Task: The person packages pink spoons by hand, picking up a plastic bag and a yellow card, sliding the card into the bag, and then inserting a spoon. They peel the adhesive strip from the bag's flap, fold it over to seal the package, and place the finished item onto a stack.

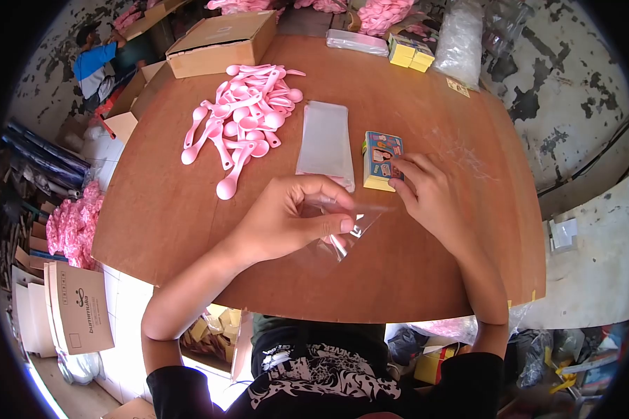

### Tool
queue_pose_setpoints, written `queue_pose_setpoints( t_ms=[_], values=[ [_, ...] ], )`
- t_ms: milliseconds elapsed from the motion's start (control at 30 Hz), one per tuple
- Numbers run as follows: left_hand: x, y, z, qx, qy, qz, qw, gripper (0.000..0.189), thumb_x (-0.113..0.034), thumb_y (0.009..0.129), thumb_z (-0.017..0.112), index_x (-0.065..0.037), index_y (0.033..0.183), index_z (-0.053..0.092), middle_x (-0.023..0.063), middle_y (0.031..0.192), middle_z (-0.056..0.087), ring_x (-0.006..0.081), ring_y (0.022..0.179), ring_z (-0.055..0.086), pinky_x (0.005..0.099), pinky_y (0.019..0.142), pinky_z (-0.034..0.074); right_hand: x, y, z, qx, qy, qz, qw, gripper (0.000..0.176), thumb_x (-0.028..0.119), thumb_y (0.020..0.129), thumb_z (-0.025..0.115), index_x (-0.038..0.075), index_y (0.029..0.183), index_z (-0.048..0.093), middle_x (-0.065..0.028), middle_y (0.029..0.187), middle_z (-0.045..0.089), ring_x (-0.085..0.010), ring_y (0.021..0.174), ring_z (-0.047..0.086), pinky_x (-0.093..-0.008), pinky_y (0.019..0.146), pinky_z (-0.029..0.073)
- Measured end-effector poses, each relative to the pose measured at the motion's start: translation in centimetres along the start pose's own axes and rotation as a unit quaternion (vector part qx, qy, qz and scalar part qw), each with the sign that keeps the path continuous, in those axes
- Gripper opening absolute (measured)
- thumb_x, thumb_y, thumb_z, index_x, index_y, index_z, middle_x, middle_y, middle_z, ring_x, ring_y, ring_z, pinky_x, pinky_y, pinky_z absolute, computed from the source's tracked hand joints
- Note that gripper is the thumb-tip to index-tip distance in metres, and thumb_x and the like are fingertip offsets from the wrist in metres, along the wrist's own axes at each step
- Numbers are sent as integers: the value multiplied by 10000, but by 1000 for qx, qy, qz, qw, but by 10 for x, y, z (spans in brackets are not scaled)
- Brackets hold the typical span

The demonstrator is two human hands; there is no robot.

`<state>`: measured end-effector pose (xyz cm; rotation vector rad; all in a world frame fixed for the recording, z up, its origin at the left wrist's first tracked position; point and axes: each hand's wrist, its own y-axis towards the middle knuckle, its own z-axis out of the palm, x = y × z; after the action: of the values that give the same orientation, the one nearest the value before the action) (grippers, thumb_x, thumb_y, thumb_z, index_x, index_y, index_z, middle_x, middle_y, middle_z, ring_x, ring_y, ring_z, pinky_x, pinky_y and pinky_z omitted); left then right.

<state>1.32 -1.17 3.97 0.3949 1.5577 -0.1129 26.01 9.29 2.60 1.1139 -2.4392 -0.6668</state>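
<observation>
My left hand pinches a clear plastic bag between thumb and fingers above the front half of the table. My right hand has its fingertips at the right edge of a stack of printed cards; its fingers are bent and somewhat apart, and nothing shows between them. Left of the cards lies a flat stack of clear bags. A heap of pink plastic spoons covers the table's left back part.
The brown table holds a closed cardboard box, wrapped bags, yellow card stacks and a plastic roll at its back. Another person sits at the far left, near an open carton.
</observation>
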Motion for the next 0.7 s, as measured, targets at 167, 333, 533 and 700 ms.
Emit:
queue_pose_setpoints(
  t_ms=[167, 333, 533, 700],
  values=[
    [-4, 7, -5, -39, -76, -84, 993, 337, -41, 872, 703, 11, 1178, 571, 122, 989, 687, 183, 820, 703, 296, 700, 590, -11, -4, 10, 5, 21, 22, 1000, 106, 100, 784, 732, 52, 879, 727, -47, 892, 673, -256, 839, 605, -380, 707, 496],
    [22, 11, -16, -96, -176, -131, 971, 356, -38, 910, 649, 45, 1232, 520, 157, 1151, 660, 195, 879, 703, 298, 745, 596, -24, -6, 16, 14, 147, 116, 982, 90, 107, 786, 742, 61, 863, 729, -54, 868, 672, -256, 807, 603, -389, 680, 487],
    [34, 10, -17, -97, -175, -110, 974, 321, -31, 908, 644, 11, 1212, 551, 121, 1046, 685, 192, 874, 713, 303, 781, 601, -10, 0, 8, 12, 54, 60, 997, 112, 139, 776, 761, 61, 852, 735, -55, 818, 663, -256, 802, 601, -387, 701, 476],
    [38, 10, -15, -79, -153, -88, 981, 303, -13, 909, 637, 25, 1201, 569, 110, 1076, 683, 150, 971, 679, 271, 841, 571, -17, -4, 13, 28, 71, 63, 995, 133, 149, 786, 751, 67, 889, 735, -50, 807, 660, -258, 809, 599, -387, 736, 463]
  ],
)
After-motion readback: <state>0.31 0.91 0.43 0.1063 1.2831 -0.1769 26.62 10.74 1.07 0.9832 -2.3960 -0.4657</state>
